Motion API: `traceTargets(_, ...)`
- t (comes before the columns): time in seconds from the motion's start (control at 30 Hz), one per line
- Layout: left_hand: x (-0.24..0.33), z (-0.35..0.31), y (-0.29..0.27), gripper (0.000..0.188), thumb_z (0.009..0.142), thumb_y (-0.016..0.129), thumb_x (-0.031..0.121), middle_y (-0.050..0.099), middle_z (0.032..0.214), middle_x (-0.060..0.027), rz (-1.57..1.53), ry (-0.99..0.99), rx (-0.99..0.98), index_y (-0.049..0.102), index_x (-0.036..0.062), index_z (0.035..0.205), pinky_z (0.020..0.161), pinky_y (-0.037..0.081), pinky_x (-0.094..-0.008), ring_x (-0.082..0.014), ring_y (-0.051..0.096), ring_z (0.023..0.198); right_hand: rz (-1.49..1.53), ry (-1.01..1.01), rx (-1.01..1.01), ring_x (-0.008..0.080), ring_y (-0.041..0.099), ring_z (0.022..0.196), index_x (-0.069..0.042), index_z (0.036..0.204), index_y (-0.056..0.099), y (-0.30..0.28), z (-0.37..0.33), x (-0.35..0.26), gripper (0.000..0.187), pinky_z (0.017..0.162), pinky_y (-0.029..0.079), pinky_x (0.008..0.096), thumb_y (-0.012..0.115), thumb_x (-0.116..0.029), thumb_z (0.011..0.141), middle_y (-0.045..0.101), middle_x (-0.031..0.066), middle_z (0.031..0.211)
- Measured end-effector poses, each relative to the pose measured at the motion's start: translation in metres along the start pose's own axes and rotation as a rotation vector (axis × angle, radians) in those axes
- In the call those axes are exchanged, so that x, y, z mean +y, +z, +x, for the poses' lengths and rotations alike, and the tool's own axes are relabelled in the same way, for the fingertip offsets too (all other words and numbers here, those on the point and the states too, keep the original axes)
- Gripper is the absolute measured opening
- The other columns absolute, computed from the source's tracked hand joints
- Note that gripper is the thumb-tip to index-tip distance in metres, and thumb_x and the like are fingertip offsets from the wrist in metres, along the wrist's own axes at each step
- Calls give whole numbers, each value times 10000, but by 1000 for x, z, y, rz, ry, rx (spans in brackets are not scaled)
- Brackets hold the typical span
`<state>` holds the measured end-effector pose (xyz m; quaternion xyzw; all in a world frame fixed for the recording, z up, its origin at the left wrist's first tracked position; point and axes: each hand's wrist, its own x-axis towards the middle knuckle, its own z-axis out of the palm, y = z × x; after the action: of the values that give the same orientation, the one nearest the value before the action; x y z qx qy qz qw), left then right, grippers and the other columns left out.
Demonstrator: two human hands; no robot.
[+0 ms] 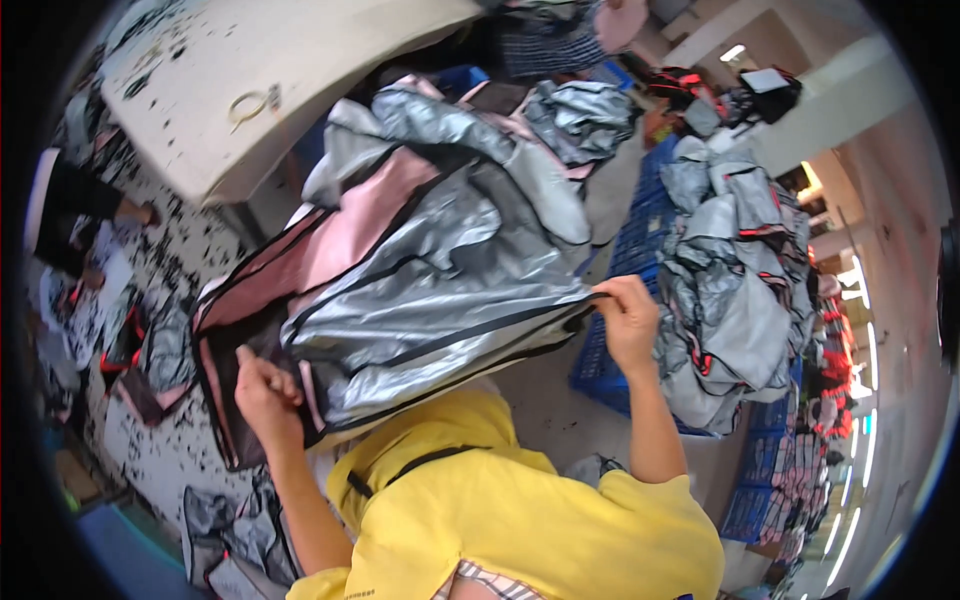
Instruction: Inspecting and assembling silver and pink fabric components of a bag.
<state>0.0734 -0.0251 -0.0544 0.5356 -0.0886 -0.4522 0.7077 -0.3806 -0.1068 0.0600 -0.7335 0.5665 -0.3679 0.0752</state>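
Silver-and-pink fabric bag with black trim is spread before the person, left of a blue plastic crate; the right hand, arm extended, pinches the bag's right edge with bent fingers; the left hand, nearer, curls at the dark left end, thumb raised; whether it grips, I cannot tell.
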Motion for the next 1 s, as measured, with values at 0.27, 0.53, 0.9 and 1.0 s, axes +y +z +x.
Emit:
traceTargets(0.27,-20,-30,-4,361,1065,656,321,664,710,4,383,-87,-305,777,25,897,539,429,-228,-53,553,593,33,93,-19,121,594,782,13,1023,686,-12,-30,25,41,687,507,249,653,9,998,624,49,980)
traceTargets(0.53,2,-51,23,417,1013,697,346,628,584,-59,1170,30,-392,767,-30,845,595,490,-324,-99,623,625,50,103,-30,99,567,755,19,1024,679,-2,-39,22,56,688,479,240,671,-35,1010,613,31,966)
traceTargets(0.9,-64,-52,-34,288,1090,616,260,429,643,108,-126,-216,-235,569,150,828,459,250,-221,-8,340,517,-39,33,-60,188,596,837,10,1040,653,21,-52,62,63,731,481,276,600,12,1006,613,78,993)
traceTargets(1.0,-54,-54,-32,297,1090,614,251,441,655,103,-105,-254,-263,579,140,817,469,266,-225,-19,341,523,30,22,-70,168,581,841,18,1045,651,26,-52,68,68,735,473,265,589,11,1017,601,65,998)
